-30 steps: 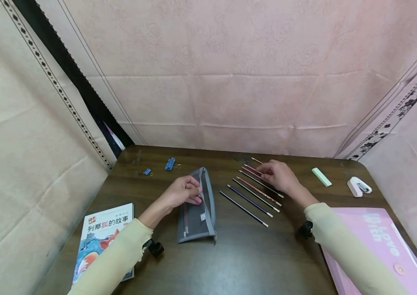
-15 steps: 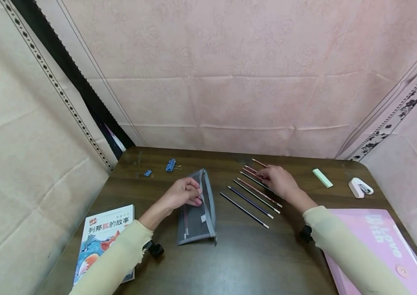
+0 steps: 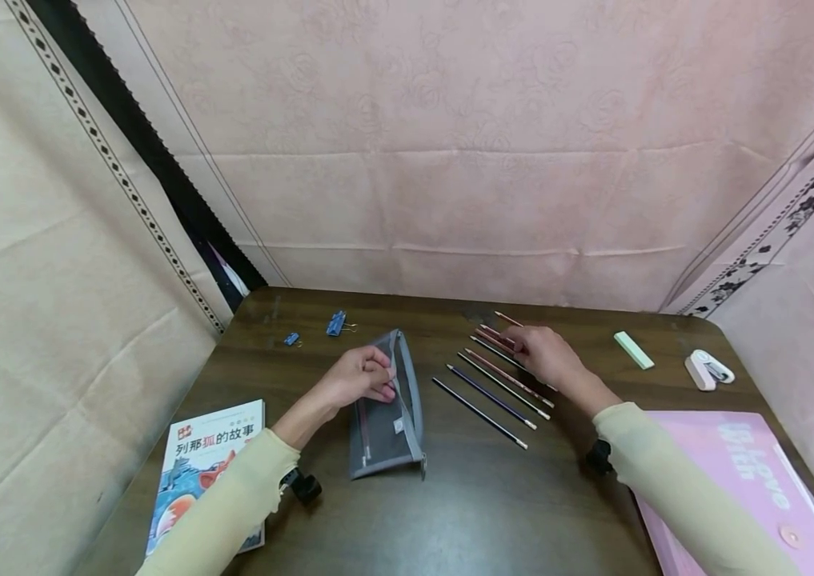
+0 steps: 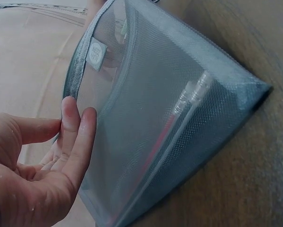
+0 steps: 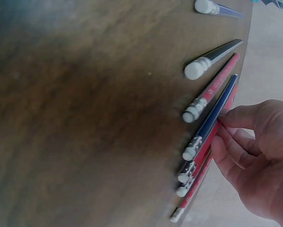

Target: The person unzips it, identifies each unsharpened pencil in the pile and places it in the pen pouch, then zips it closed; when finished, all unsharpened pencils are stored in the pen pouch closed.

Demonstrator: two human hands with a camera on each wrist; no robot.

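Pouch (image 3: 380, 434), pencils (image 3: 480, 413), folder (image 3: 745, 472) with probable "Love"

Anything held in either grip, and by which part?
Left grip pinches the grey pouch by its open zipper edge. Right grip touches the pencils partway along; firm hold can't be told.
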